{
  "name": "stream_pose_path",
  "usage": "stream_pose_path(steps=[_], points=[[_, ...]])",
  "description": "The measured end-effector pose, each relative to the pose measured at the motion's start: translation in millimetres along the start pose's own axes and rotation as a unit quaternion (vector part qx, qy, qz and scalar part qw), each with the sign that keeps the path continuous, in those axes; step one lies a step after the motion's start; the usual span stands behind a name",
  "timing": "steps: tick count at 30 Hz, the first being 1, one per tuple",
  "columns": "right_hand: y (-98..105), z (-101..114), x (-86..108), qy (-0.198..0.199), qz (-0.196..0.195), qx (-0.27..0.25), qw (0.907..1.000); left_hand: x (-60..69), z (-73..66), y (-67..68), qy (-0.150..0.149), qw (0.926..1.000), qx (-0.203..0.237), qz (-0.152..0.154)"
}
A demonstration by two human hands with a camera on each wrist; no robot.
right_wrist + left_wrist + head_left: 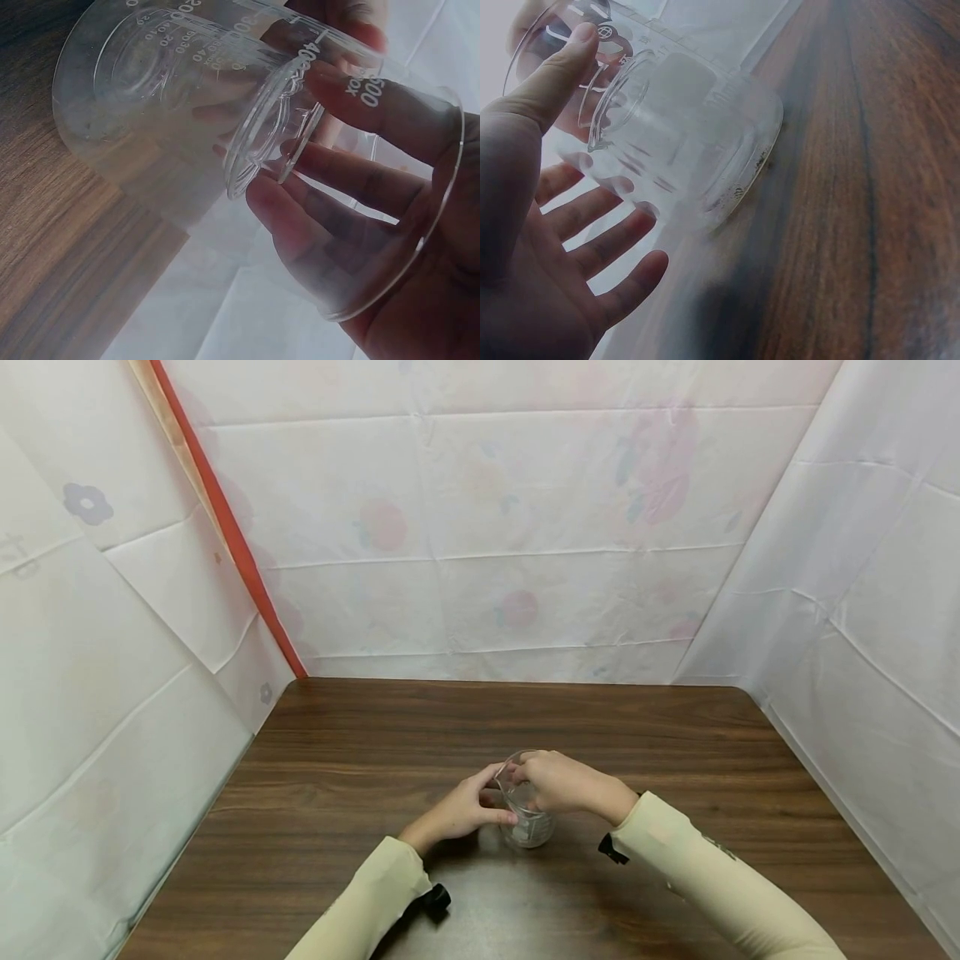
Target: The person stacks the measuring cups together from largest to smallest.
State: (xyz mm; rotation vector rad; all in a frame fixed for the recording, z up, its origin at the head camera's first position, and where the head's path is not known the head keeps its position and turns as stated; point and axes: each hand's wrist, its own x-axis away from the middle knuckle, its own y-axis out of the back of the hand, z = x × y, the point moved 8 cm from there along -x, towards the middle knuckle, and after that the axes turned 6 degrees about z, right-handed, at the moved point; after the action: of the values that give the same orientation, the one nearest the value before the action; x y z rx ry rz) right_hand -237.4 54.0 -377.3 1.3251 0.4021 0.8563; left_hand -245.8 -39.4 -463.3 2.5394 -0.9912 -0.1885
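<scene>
A large clear glass beaker (528, 837) with white volume marks stands on the brown table. My left hand (459, 810) holds its side, thumb on the near face and fingers spread round the far side. My right hand (567, 783) reaches in through the mouth from above. In the right wrist view, its thumb and fingers pinch the rim of a smaller glass beaker (241, 159) nested inside the large one. A second glass edge (306, 142) shows close to that rim; whether it belongs to another vessel is unclear. The smaller beaker (634, 94) also shows through the glass in the left wrist view.
The wood-grain table (337, 735) runs back to a white printed sheet (480, 610). Similar sheets hang at the left and right sides. A red strip (240, 556) runs down the back left corner. Black straps sit at both sleeve cuffs.
</scene>
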Motion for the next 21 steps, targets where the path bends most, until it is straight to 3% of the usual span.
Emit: stream_pose_path(steps=[21], points=[[-1.4,1.6,-0.6,0.005,-0.004,0.010,0.9999,-0.4,1.7,-0.6,-0.003,0.9999,0.013,0.001]])
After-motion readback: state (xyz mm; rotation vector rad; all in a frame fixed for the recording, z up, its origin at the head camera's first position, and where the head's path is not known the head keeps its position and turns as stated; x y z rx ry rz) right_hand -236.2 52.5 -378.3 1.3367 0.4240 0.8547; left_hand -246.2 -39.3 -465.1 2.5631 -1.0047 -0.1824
